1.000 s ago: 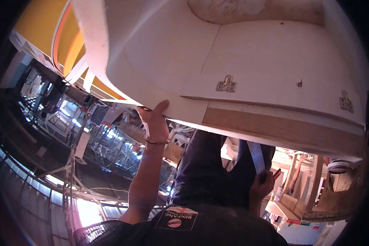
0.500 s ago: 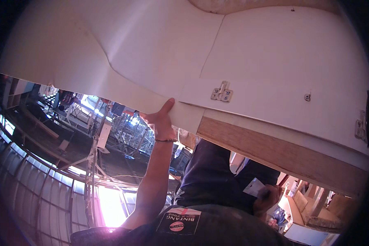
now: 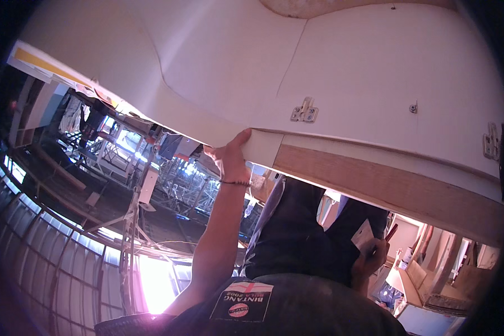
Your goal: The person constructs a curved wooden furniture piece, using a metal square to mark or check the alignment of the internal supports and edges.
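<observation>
Far left, metal racking stands well apart from me, so no trouble there. My left hand reaches up, thumb and fingers clamped around the corner of the white cabinet panel; the panel fills the whole upper view, tilted over me, and this one corner grip is the only hold of mine I can see. I reckon the painted face is slick, so the fingers could slide and the corner drop or swing. Just right of my thumb sits a metal hinge plate, close enough to nip or scrape a finger if the hand creeps along. Below it runs the bare wood edge strip, probably rough; a slipping palm could take a splinter. Lower right, my right hand is closed on a small white card and what looks like a red pencil; it is busy, so it could not catch the panel quickly.
</observation>
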The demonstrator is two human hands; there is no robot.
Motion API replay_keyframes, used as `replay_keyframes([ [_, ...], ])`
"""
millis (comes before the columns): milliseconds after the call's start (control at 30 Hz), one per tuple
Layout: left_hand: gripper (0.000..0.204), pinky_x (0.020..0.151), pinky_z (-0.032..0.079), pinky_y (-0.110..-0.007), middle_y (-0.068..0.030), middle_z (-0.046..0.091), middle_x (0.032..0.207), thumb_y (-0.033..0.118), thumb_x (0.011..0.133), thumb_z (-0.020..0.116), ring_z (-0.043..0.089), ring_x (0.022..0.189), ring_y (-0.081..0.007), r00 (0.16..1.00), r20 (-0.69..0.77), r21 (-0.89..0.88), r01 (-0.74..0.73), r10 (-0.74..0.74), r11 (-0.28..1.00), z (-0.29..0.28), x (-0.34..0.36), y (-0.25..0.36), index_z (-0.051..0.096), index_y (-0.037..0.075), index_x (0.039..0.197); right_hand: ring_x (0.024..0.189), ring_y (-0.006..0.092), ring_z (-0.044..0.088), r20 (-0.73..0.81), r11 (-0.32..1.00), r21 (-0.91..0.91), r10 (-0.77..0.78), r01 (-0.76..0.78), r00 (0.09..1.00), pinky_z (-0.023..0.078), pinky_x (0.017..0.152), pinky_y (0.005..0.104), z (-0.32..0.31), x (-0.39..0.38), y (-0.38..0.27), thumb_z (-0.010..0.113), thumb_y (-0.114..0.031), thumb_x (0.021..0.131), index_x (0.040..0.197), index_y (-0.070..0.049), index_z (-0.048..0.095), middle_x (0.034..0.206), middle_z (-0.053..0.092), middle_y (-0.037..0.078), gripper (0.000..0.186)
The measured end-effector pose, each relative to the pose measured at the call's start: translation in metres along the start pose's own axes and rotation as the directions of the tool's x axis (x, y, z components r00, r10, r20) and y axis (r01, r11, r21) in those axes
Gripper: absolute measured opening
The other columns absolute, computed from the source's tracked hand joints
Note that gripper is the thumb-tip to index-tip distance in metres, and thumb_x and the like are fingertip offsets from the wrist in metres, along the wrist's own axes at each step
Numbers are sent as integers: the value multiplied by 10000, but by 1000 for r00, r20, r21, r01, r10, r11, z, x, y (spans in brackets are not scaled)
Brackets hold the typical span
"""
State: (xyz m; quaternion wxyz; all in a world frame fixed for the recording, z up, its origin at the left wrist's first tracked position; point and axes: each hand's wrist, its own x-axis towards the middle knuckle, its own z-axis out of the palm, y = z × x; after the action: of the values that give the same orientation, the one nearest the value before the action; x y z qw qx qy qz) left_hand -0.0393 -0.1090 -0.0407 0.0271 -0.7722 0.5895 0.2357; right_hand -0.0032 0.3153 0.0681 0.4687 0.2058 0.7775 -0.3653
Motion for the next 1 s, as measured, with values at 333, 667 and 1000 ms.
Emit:
replay_keyframes([
  [333,965,1015,577,-494,-188,518,1343,-95,685,858,619,1200,-343,995,-36,19,88,-88,996,12,-12,19,253,65,1419,775,243,489,-43,998,55,19,-16,999,400,700,370,7,-5,3,602,-52,903,914,-23,548,816,495,90,63],
  [667,935,1066,513,-416,-210,552,1304,38,663,908,589,1216,-323,995,-86,136,-39,51,990,11,-3,4,327,-49,1391,821,328,598,-134,999,-7,48,-49,990,470,765,413,11,-2,-5,651,1,847,918,-8,634,841,635,141,73],
  [1000,453,865,637,-477,-163,652,1141,65,855,727,712,1013,-327,866,289,-152,463,-409,873,29,-6,-7,552,2,1268,813,325,599,-169,991,77,117,-105,979,471,738,421,10,1,-20,690,-47,915,992,-4,634,834,610,166,105],
])
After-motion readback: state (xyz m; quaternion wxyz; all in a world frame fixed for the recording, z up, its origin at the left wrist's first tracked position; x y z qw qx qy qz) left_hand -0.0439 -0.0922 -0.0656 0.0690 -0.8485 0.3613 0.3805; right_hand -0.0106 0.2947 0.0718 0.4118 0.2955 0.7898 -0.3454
